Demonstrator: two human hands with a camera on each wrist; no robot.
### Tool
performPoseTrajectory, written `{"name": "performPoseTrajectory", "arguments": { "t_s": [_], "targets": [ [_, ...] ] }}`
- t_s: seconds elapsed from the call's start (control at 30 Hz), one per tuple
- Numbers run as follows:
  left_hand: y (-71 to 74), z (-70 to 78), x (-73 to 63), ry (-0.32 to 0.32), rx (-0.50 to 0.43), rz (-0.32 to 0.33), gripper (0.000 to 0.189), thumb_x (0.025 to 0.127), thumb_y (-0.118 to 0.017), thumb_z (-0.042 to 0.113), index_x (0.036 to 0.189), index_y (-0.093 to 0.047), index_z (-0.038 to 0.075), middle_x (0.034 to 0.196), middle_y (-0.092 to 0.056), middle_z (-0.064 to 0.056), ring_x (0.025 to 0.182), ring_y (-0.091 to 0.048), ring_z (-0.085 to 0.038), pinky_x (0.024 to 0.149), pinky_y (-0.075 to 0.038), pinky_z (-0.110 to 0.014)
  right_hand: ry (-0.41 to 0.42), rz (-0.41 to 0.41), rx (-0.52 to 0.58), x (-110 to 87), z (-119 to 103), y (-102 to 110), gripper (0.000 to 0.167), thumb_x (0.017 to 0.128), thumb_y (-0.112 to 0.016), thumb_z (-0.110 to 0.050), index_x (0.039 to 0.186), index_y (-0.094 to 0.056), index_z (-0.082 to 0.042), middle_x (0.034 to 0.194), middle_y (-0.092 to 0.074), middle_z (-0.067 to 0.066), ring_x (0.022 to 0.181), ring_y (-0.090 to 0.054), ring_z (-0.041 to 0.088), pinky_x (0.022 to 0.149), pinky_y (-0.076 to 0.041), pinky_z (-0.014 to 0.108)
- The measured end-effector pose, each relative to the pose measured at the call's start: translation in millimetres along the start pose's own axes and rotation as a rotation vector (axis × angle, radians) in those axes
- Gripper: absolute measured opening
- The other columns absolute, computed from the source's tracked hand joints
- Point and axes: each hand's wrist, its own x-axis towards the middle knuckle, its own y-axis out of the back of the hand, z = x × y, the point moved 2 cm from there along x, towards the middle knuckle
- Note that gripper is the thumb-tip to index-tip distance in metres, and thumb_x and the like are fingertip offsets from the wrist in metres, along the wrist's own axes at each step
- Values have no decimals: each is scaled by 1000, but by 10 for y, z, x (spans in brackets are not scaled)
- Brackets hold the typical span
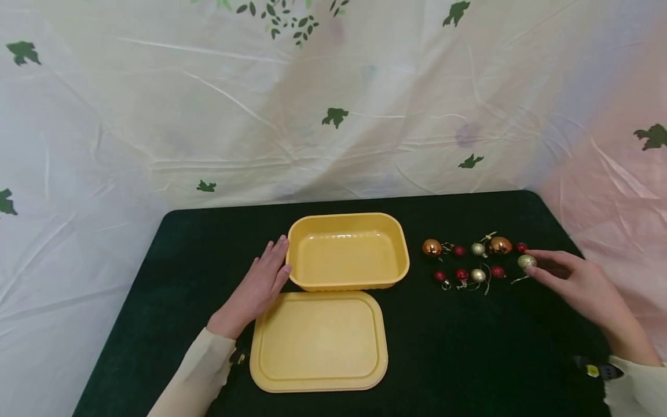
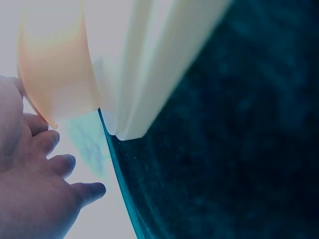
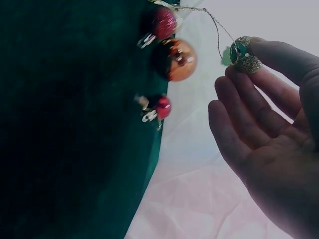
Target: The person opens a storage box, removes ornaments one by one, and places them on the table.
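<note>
A yellow plastic container (image 1: 348, 255) stands uncovered on the dark green cloth. My left hand (image 1: 259, 284) rests against its left side, fingers fairly straight; the left wrist view has the same hand (image 2: 40, 174) beside the container wall (image 2: 60, 59). Directly in front lies the matching flat lid (image 1: 319, 341). Over at the right, my right hand (image 1: 578, 286) pinches a gold glitter Christmas bauble (image 1: 527, 262) between thumb and fingers. Its thin string hangs loose, as the right wrist view shows at the bauble (image 3: 247, 62).
Several baubles lie in two loose rows right of the container, among them a copper one (image 1: 432, 248), a red one (image 1: 461, 275) and a gold one (image 1: 478, 275). A white curtain (image 1: 260, 127) with green leaf prints hangs behind the table (image 1: 469, 359).
</note>
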Motion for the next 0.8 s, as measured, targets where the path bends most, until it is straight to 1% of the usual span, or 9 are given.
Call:
{"name": "performPoseTrajectory", "arguments": {
  "t_s": [0.07, 0.13, 0.3, 0.37, 0.5, 0.57, 0.6, 0.7, 0.8],
  "targets": [
    [2, 3, -3, 1, 1, -1, 68, 112, -33, 49, 168, -9, 17, 174, -6, 1, 159, -7, -34, 122, -13, -65, 5, 3, -11, -2, 50, -9, 49, 102, -69, -35, 132, -65, 3, 122, -66, 32, 85, -48, -16, 61, -47, 16],
    [3, 4, -5, 3, 3, -2, 69, 112, -32, 50, 168, -9, 17, 174, -6, 0, 159, -7, -34, 122, -13, -65, 17, 2, -29, 0, 100, -21, 48, 101, -70, -34, 131, -66, 3, 119, -68, 31, 83, -50, -15, 60, -48, 17],
    [9, 19, -8, 6, 1, -7, 69, 112, -31, 51, 168, -8, 18, 174, -6, 1, 159, -6, -33, 123, -13, -64, 48, -23, -74, 19, 202, -57, 45, 101, -70, -33, 129, -67, 2, 117, -68, 31, 86, -64, 10, 60, -48, 21],
    [8, 19, -9, 7, -2, -10, 69, 112, -30, 51, 168, -7, 19, 174, -5, 2, 160, -5, -31, 123, -13, -64, 54, -32, -72, 31, 233, -76, 44, 101, -70, -32, 129, -67, 2, 118, -67, 32, 86, -64, 10, 61, -49, 21],
    [3, 11, -9, 6, -7, -9, 69, 112, -30, 51, 168, -7, 19, 174, -5, 2, 160, -5, -31, 123, -13, -64, 66, -33, -77, 62, 279, -128, 42, 100, -71, -30, 127, -68, 2, 120, -67, 33, 88, -68, 20, 63, -49, 22],
    [2, 7, -9, 5, -9, -9, 69, 112, -30, 52, 168, -7, 19, 174, -5, 2, 160, -5, -32, 123, -13, -64, 73, -36, -89, 80, 300, -150, 41, 99, -72, -30, 126, -69, 1, 118, -68, 32, 90, -70, 27, 65, -49, 26],
    [1, 6, -8, 4, -9, -8, 69, 112, -30, 52, 168, -7, 19, 174, -5, 2, 160, -6, -32, 123, -13, -64, 80, -39, -93, 88, 304, -160, 40, 99, -73, -29, 126, -70, 0, 118, -68, 31, 93, -70, 35, 67, -50, 29],
    [1, 2, -6, 5, -11, -9, 69, 112, -30, 52, 168, -7, 19, 174, -5, 2, 160, -6, -32, 123, -13, -64, 92, -54, -102, 113, 318, -181, 39, 99, -73, -30, 126, -70, -2, 115, -70, 29, 94, -69, 36, 70, -50, 39],
    [-1, -4, -3, 4, -14, -7, 69, 112, -31, 51, 168, -7, 18, 174, -5, 2, 159, -6, -33, 123, -13, -65, 91, -77, -99, 133, 332, -198, 38, 99, -72, -28, 127, -69, -1, 115, -71, 27, 97, -69, 41, 71, -50, 42]
  ]
}}
